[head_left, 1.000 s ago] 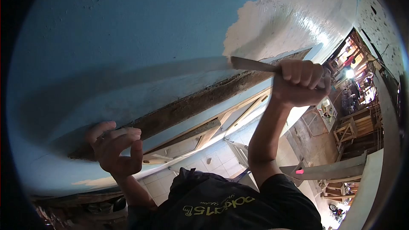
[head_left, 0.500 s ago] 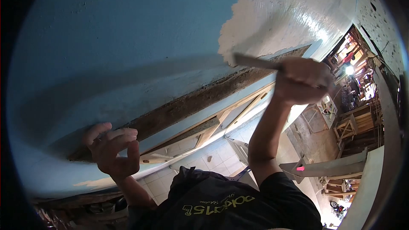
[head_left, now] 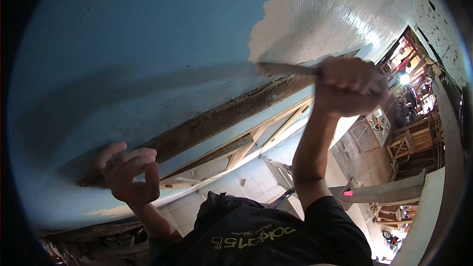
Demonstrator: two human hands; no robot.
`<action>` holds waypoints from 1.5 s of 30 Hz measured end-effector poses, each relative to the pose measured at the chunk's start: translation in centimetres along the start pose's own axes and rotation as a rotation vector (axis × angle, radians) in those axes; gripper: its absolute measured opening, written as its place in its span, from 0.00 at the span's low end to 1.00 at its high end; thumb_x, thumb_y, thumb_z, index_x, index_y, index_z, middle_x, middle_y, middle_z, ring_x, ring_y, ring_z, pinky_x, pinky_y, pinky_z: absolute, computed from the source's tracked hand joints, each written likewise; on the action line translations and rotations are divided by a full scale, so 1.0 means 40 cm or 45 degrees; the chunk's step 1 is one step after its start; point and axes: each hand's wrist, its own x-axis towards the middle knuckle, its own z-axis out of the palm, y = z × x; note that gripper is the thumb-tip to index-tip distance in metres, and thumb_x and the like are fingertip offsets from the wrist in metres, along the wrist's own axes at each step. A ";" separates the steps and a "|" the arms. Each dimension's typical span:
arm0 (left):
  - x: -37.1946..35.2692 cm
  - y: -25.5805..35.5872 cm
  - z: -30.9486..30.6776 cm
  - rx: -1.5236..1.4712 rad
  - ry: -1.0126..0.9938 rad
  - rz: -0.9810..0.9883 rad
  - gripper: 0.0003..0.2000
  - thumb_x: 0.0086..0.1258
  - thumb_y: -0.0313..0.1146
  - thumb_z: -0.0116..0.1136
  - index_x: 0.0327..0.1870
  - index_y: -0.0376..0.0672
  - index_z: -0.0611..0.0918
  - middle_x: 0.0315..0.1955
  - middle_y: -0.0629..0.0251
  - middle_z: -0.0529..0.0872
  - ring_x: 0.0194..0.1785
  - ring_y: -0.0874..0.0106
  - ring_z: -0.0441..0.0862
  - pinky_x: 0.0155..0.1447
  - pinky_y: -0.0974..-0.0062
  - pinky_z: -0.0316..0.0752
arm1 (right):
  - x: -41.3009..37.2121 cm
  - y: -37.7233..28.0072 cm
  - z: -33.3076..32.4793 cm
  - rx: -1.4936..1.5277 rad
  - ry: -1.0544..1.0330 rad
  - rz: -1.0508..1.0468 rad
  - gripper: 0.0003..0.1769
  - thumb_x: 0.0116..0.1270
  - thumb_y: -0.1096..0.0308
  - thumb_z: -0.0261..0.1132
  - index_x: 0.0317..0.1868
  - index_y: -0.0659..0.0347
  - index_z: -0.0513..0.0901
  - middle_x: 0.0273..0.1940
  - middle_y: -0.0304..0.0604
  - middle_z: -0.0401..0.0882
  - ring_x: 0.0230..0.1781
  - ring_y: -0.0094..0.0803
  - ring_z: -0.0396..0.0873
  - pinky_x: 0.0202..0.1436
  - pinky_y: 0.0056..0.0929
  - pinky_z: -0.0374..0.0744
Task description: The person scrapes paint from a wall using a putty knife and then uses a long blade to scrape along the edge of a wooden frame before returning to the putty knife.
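Note:
My right hand (head_left: 349, 86) is closed around a flat, blade-like scraper (head_left: 286, 68). The scraper's end lies at the ragged border between the blue-painted wall (head_left: 162, 24) and a bare, whitish patch (head_left: 315, 24). Lower left, my left hand (head_left: 130, 172) is raised near the end of a dark wooden strip (head_left: 207, 122) on the wall. Its fingers are bent and apart, the thumb stands out to the side, and nothing shows between them.
Below the strip, light wooden frames (head_left: 256, 135) run along the wall. White floor tiles (head_left: 246, 180) and a ladder-like frame (head_left: 278, 170) lie further down. To the right are a grey beam (head_left: 384, 191), stacked timber (head_left: 416, 143) and a bright lamp (head_left: 404, 79).
My right hand and the scraper have shifted slightly left, and the scraper's end now sits at the patch's lower left edge. My left hand has barely moved.

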 end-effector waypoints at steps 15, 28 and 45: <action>-0.004 -0.009 -0.001 -0.031 -0.007 0.013 0.03 0.60 0.33 0.60 0.33 0.51 0.83 0.23 0.75 0.87 0.38 0.77 0.78 0.60 0.69 0.64 | 0.024 0.005 0.009 -0.152 -0.154 0.164 0.21 0.66 0.54 0.46 0.15 0.48 0.59 0.13 0.29 0.54 0.13 0.23 0.51 0.21 0.25 0.57; 0.006 -0.001 0.002 0.012 0.015 0.015 0.03 0.62 0.36 0.60 0.31 0.51 0.83 0.22 0.74 0.87 0.34 0.77 0.79 0.60 0.70 0.65 | 0.036 0.005 0.003 -0.051 -0.252 0.140 0.22 0.68 0.55 0.44 0.15 0.48 0.59 0.13 0.30 0.54 0.13 0.23 0.51 0.19 0.26 0.57; 0.007 0.002 0.004 0.028 0.015 -0.013 0.01 0.58 0.33 0.59 0.29 0.50 0.82 0.23 0.75 0.87 0.45 0.73 0.77 0.58 0.70 0.65 | 0.060 -0.028 0.013 -0.107 -0.409 0.147 0.24 0.72 0.51 0.41 0.18 0.51 0.63 0.16 0.30 0.56 0.13 0.24 0.52 0.18 0.26 0.55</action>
